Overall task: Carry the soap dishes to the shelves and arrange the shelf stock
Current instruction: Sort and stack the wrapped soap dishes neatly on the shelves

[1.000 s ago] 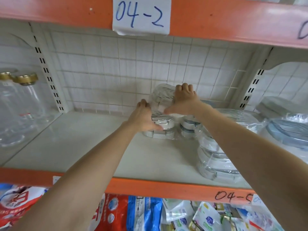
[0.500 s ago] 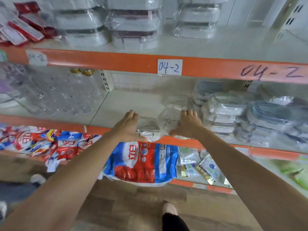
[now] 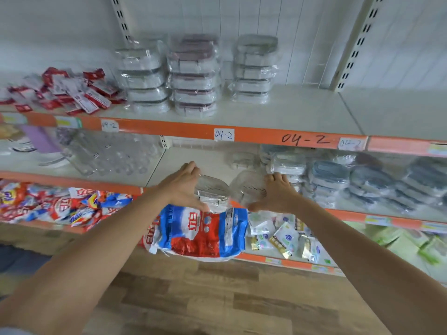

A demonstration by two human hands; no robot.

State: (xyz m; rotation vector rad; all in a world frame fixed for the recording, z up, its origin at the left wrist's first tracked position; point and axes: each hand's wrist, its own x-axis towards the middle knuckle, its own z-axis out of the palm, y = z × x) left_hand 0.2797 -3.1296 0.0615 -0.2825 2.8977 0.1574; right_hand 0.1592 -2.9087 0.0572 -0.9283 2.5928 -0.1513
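Both hands hold wrapped soap dishes: my left hand (image 3: pixel 183 187) grips one soap dish (image 3: pixel 211 193), my right hand (image 3: pixel 275 194) grips another (image 3: pixel 246 187). They float just in front of the middle shelf (image 3: pixel 193 158), above a blue and red bag (image 3: pixel 196 233).

Blue-red detergent bag (image 3: pixel 198 234) on bottom shelf, red packets (image 3: pixel 72 90) upper left.

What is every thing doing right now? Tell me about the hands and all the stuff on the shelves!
left hand: grips a wrapped clear soap dish
right hand: grips another wrapped soap dish
both soap dishes: held off the shelf, at its front edge
top shelf stacks: upright, three neat piles
red packets: heaped loosely
blue-lidded boxes: stacked, wrapped
big detergent bag: hanging over the lower shelf edge
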